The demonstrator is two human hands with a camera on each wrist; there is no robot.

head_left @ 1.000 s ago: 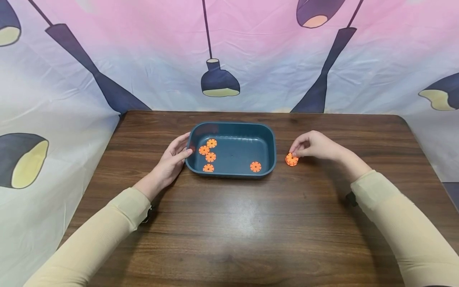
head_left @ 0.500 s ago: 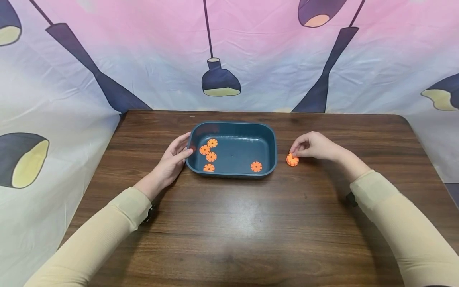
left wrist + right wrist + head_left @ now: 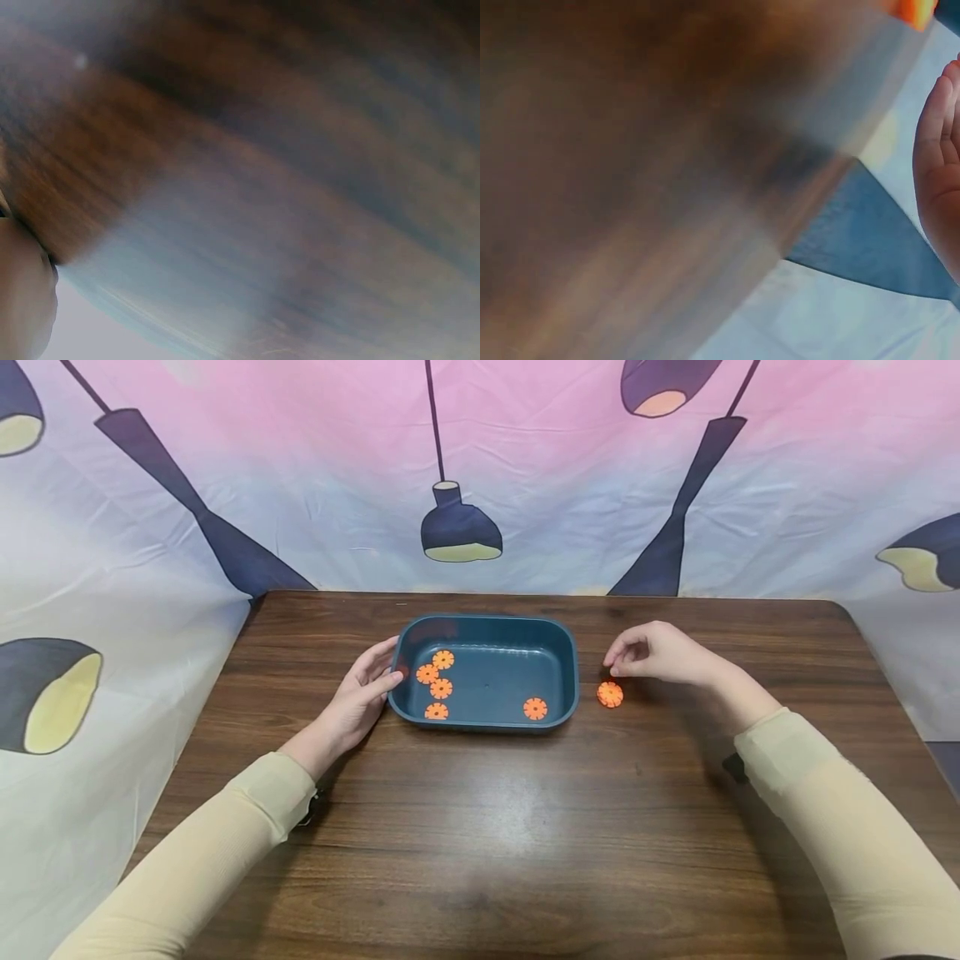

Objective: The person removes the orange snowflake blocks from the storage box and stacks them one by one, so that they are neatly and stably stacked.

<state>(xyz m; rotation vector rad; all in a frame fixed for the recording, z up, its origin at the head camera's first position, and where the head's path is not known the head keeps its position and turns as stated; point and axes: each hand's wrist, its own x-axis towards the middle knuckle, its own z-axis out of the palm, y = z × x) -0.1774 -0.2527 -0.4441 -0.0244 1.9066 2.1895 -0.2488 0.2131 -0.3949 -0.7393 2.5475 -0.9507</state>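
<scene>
In the head view my left hand point(image 3: 362, 697) grips the left end of a dark teal plastic box point(image 3: 483, 725), thumb over the rim and fingers outside. Inside, several orange notched discs lie at the left, among them an orange disc point(image 3: 441, 688), and a single orange disc point(image 3: 535, 708) lies at the front right. Right of the box, more of these discs, apparently stacked, form an orange pile point(image 3: 610, 695) on the table. Just above and behind the pile is my right hand point(image 3: 660, 653), thumb and fingertips close together. Whether they pinch anything is too small to tell.
Everything stands on a dark brown wooden table point(image 3: 480, 827). A patterned cloth point(image 3: 555, 485) with printed lamps hangs behind the far edge. Both wrist views are blurred and show mostly tabletop; the right one catches a bit of orange point(image 3: 915, 11) at its top.
My right hand has risen slightly and moved away from the orange pile, which its fingers were touching before. The left hand and the box have kept their place.
</scene>
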